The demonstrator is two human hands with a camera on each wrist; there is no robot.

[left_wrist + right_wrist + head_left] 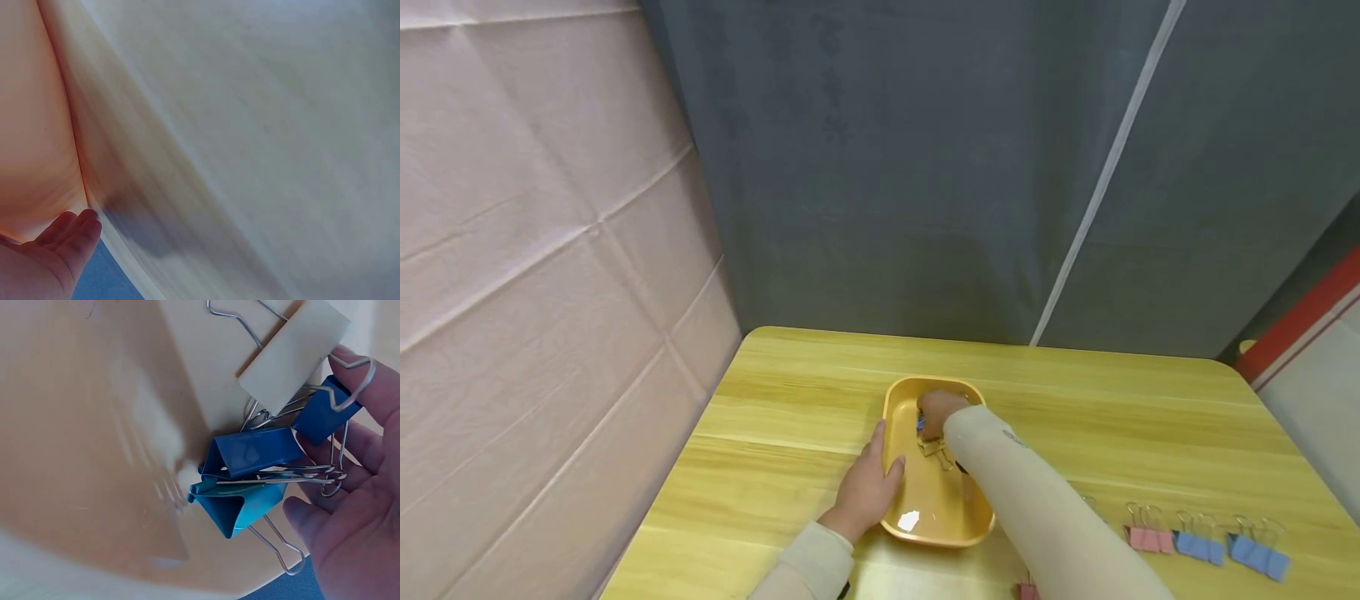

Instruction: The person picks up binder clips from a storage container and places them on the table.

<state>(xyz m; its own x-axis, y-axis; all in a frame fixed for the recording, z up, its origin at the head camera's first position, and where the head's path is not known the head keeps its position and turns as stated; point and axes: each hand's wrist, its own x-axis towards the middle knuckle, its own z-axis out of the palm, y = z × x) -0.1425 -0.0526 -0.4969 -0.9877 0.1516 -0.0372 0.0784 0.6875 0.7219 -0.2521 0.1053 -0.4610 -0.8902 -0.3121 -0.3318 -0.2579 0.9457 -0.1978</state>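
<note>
A yellow plastic tray (925,500) stands on the table, and my left hand (868,483) grips its left wall, thumb over the rim and fingers along the outside. In the left wrist view the fingers (78,240) lie at the tray's outer side. My right hand (942,411) reaches into the far end of the tray. Its fingers curl around a dark blue binder clip (328,412), partly hidden behind the clips. Close by are another blue binder clip (253,453), a teal binder clip (240,506) beside the thumb, and a pale yellow binder clip (297,356) with wire handles out.
On the table's right side lie a pink binder clip (1148,539) and two blue ones, the nearer-to-pink blue clip (1198,547) and the outer blue clip (1258,557). The right sleeve partly covers a red clip (1027,592). A dark curtain (880,208) hangs behind the table.
</note>
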